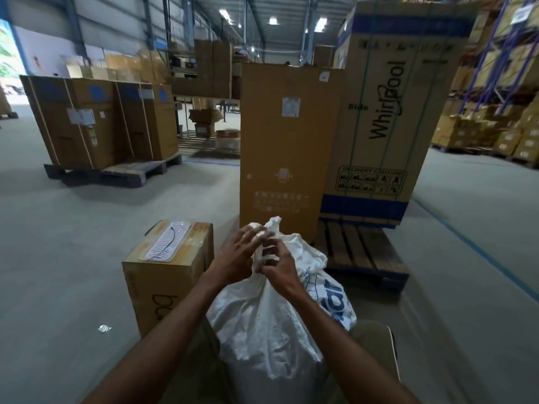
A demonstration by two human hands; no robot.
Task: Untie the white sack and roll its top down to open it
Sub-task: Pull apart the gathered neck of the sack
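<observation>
Warehouse interior, moderately dim. Light from roof skylights (294,21), blown out white; more daylight glare through opening (7,51) at far left edge. Concrete floor (73,243) evenly lit, soft shadows under wooden pallet (113,170) and beside small carton (172,272). Wide-angle distortion: tall Whirlpool carton (388,112) and racking (501,68) lean inward. Motion blur at both hands (256,258); background text soft; forearms dark at bottom edge.
</observation>
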